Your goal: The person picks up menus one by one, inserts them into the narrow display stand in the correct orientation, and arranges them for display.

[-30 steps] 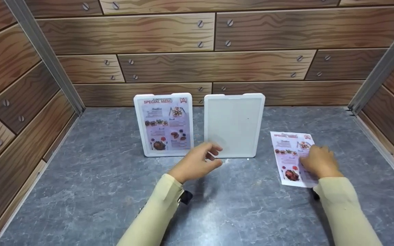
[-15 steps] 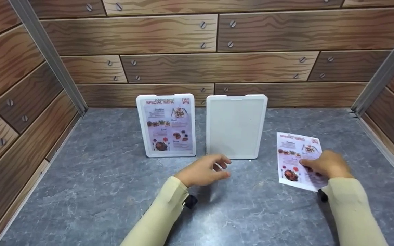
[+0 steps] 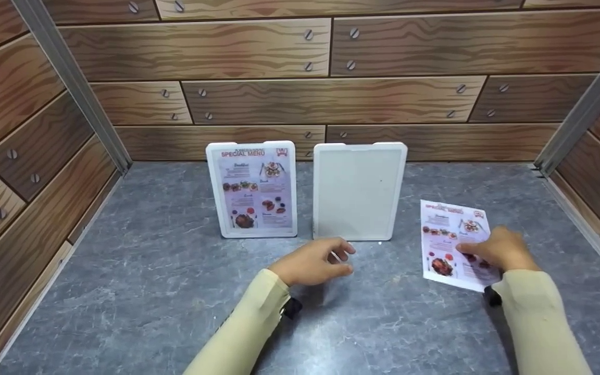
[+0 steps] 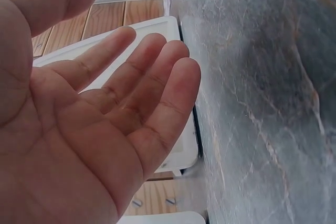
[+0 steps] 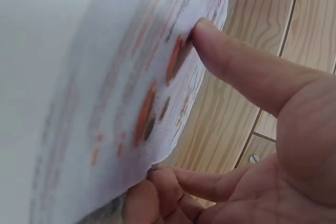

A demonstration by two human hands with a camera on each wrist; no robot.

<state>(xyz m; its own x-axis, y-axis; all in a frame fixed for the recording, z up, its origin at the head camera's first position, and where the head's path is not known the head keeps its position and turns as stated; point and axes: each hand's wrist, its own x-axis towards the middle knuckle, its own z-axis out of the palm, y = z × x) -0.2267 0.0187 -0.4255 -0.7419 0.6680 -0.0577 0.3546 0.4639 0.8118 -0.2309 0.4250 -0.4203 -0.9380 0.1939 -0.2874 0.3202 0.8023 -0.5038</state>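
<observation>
With the thumb on its printed face and the fingers curled at its edge, my right hand (image 3: pixel 503 250) pinches a paper menu sheet (image 3: pixel 443 242). In the right wrist view the thumb (image 5: pixel 236 66) lies across the print and the other fingers (image 5: pixel 163 192) are partly behind the paper. My left hand (image 3: pixel 313 261) hovers in front of a blank white menu stand (image 3: pixel 360 190), its fingers loosely bent around nothing. The left wrist view shows that palm (image 4: pixel 68 145) facing the camera, with the stand behind it.
Left of the blank stand is a second white stand (image 3: pixel 215 203) holding a matching menu print (image 3: pixel 255 192). Both stand upright on the grey marbled table (image 3: pixel 138 291). Wood-patterned walls (image 3: pixel 258 47) with metal corner strips (image 3: pixel 73 86) enclose the back and sides.
The right hand has shifted slightly right on the menu sheet, turning the sheet a little, and its thumb now shows on the print. The left hand has moved slightly right and nearer.
</observation>
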